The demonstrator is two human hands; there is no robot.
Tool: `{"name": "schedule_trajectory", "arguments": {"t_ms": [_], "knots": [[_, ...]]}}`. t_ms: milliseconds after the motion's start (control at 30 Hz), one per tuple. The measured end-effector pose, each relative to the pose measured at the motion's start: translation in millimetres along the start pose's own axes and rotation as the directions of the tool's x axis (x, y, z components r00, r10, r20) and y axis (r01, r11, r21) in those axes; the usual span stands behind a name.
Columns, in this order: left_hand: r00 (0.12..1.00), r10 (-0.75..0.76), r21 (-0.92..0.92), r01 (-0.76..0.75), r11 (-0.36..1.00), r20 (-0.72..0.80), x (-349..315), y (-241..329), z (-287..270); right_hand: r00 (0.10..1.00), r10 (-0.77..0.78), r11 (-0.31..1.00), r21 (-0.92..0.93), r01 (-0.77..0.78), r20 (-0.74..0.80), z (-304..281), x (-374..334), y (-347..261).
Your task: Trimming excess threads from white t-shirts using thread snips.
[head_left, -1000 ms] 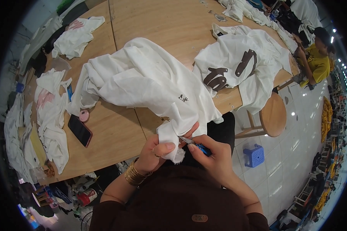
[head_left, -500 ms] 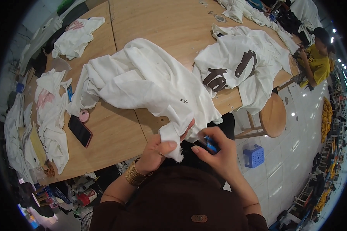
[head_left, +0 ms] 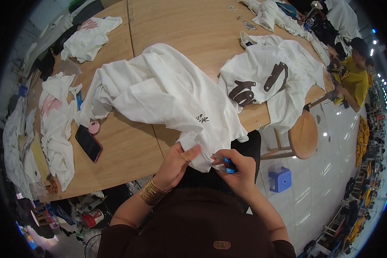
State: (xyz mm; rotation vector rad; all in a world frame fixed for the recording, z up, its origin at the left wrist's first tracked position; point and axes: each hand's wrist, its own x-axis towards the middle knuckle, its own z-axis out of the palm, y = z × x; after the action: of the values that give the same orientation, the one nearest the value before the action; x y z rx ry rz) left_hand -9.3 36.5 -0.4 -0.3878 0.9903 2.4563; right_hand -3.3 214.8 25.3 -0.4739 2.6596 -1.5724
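A white garment [head_left: 159, 81] with a small dark print lies in folds across the table's near edge, its closest end gathered up between my hands. My left hand [head_left: 175, 165], with gold bangles at the wrist, is closed on that gathered cloth, thumb on top. Against the same edge of cloth works my right hand [head_left: 238, 170], closed around a small blue tool that looks like thread snips [head_left: 229, 165]. Its tips are at the cloth, partly hidden by my fingers. Whether the right fingertips also pinch the fabric is hard to make out.
To the right lies another white garment [head_left: 284, 73] with brown prints. A dark phone [head_left: 88, 144] and a pink round object [head_left: 94, 126] sit left, beside more white cloth [head_left: 58, 129]. A wooden stool [head_left: 304, 133], a blue plastic stool [head_left: 280, 179] and a person in yellow [head_left: 354, 79] are at right.
My right hand has moved left to meet the cloth edge, bringing the blue tool against it. The gathered end has been turned over, and more of the dark print shows.
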Motion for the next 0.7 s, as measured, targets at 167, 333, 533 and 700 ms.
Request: {"name": "schedule_trajectory", "arguments": {"t_ms": [167, 333, 533, 700], "knots": [[0.954, 0.278, 0.407, -0.299, 0.863, 0.112, -3, 3, 9, 0.992, 0.002, 1.0, 0.021, 0.0, -0.123, 5, -4, 3], [0.951, 0.251, 0.446, -0.306, 0.841, 0.178, -7, 5, 12, 0.992, 0.045, 0.999, -0.008, -0.046, -0.117, 4, -2, -2], [0.956, 0.216, 0.623, -0.294, 0.725, 0.199, -10, 12, 12, 0.993, 0.031, 0.999, -0.006, -0.032, -0.116, 2, 0, -4], [0.955, 0.145, 0.749, -0.295, 0.593, 0.26, -14, 23, 13, 0.995, -0.019, 0.995, -0.094, 0.01, -0.094, -2, 5, -1]]}}
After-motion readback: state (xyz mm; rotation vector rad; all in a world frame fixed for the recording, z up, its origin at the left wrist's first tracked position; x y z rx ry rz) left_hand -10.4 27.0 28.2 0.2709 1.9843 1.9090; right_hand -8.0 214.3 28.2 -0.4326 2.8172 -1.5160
